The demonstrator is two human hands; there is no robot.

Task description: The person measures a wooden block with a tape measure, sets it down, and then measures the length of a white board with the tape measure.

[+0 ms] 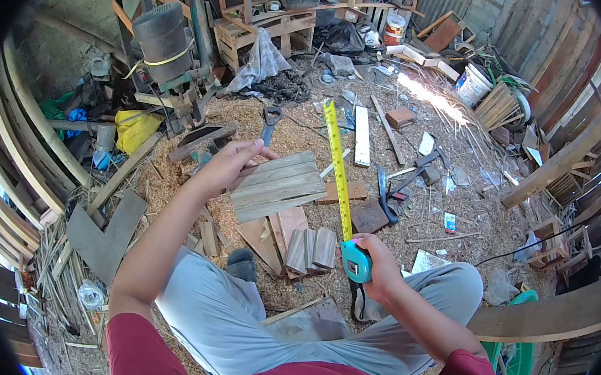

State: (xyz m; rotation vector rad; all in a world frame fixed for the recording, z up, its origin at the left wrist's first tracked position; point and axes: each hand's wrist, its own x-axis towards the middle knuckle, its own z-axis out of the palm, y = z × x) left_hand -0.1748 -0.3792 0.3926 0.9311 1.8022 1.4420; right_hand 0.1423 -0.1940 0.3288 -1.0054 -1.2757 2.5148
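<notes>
Teal tape measure (357,264): gripped in your right hand (377,266), yellow blade (338,169) running forward
Wooden board (279,188): left of the blade, long axis crosswise, left edge held in the fingers of your nearer left hand (225,169)

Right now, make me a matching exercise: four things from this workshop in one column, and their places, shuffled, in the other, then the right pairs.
Things
1. teal tape measure with yellow blade
2. flat grey-brown wooden board
3. bright yellow bundle
4. three short striped wooden blocks

Places
A. near the machine with a grey cylindrical motor
B. in the left hand
C. side by side, near the dark grey shoe
D. in the right hand

Pairs: 1-D, 2-B, 3-A, 4-C
</notes>
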